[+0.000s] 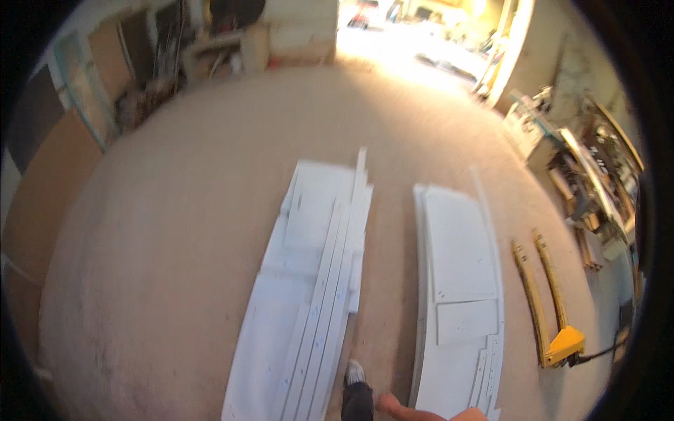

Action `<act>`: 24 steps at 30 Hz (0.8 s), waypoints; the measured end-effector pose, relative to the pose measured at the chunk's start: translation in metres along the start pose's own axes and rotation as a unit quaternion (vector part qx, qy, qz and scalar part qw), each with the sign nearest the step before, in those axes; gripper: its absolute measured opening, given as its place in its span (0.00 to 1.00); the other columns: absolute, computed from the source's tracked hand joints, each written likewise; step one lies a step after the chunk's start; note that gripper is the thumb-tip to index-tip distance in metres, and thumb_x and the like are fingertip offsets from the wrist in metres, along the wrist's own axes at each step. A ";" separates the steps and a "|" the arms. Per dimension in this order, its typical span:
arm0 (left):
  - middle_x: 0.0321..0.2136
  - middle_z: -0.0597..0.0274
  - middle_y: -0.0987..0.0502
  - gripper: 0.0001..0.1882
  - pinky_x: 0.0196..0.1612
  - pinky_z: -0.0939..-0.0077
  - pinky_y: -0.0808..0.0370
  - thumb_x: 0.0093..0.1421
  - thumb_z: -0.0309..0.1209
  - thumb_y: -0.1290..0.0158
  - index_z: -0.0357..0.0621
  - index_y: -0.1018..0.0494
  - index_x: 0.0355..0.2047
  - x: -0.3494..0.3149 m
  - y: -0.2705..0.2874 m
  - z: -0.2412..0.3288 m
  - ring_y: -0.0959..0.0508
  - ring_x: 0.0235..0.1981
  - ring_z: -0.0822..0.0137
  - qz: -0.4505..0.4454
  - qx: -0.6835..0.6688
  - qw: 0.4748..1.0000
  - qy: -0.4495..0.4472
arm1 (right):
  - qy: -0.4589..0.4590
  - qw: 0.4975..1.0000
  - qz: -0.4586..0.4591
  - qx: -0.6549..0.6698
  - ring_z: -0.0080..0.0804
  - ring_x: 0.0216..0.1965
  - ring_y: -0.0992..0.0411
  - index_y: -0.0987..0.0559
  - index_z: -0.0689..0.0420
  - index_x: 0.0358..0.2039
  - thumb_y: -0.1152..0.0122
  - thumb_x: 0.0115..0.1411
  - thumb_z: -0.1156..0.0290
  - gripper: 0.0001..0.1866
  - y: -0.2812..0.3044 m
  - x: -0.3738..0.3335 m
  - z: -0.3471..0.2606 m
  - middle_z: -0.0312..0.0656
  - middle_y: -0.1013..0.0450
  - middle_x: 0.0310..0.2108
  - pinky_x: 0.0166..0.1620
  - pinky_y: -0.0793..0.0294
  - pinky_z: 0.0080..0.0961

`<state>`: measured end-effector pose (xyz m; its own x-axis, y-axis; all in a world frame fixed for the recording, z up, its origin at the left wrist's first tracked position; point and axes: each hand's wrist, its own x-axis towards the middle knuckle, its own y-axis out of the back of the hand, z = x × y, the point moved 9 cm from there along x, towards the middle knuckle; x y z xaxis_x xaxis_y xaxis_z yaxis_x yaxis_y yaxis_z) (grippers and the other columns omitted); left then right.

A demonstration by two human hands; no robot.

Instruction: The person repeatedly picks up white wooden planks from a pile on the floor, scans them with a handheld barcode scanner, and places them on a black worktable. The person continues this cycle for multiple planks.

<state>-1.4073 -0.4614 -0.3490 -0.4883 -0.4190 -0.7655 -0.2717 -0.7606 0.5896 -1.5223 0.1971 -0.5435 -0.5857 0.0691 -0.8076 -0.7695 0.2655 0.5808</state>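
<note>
At bottom centre, the right hand (387,403) is too blurred to tell its fingers' grip; left hand unseen. A misstep could shift the white panels (460,245).

Left: long stack of flat white panels (270,344), narrow white strips (319,316) lengthwise along its right side. Right: second long white panel stack (460,242). Both on brown floor (161,231). Bare right hand (386,403) near, between stacks. Yellow two-forked pallet truck (564,345) further right; bright doorway (421,49) far.

Two white panel stacks (295,281) (460,281), one pallet jack (566,344), two forks (532,302) (552,281), one shoe (355,372), one hand (387,403)
</note>
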 end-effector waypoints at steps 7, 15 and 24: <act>0.39 0.48 0.19 0.25 0.43 0.61 0.25 0.51 0.39 0.35 0.34 0.22 0.45 0.066 0.052 -0.050 0.20 0.38 0.57 -0.001 -0.039 0.990 -0.138 | -0.101 0.950 0.215 0.204 0.59 0.47 0.25 0.18 0.63 0.39 0.39 0.57 0.54 0.23 0.000 -0.260 -0.088 0.59 0.22 0.42 0.49 0.25 0.48; 0.39 0.42 0.18 0.30 0.49 0.61 0.26 0.45 0.44 0.33 0.28 0.20 0.40 0.037 0.101 -0.005 0.19 0.45 0.49 -0.069 -0.111 0.951 -0.281 | 0.030 0.941 0.242 0.235 0.55 0.49 0.25 0.19 0.61 0.47 0.37 0.57 0.59 0.22 -0.114 -0.441 -0.257 0.56 0.22 0.45 0.53 0.26 0.44; 0.38 0.42 0.17 0.32 0.45 0.60 0.23 0.43 0.49 0.34 0.31 0.20 0.39 -0.081 0.001 0.050 0.18 0.43 0.48 -0.126 0.217 0.887 -0.388 | -0.230 0.780 0.361 0.457 0.52 0.50 0.24 0.21 0.64 0.48 0.36 0.57 0.61 0.23 -0.338 -0.588 -0.156 0.55 0.22 0.47 0.53 0.26 0.41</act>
<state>-1.4093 -0.4035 -0.2734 -0.7445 0.3337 -0.5783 -0.6649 -0.4487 0.5971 -0.9576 -0.0828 -0.2492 -0.4683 0.7989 -0.3773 0.3434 0.5581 0.7554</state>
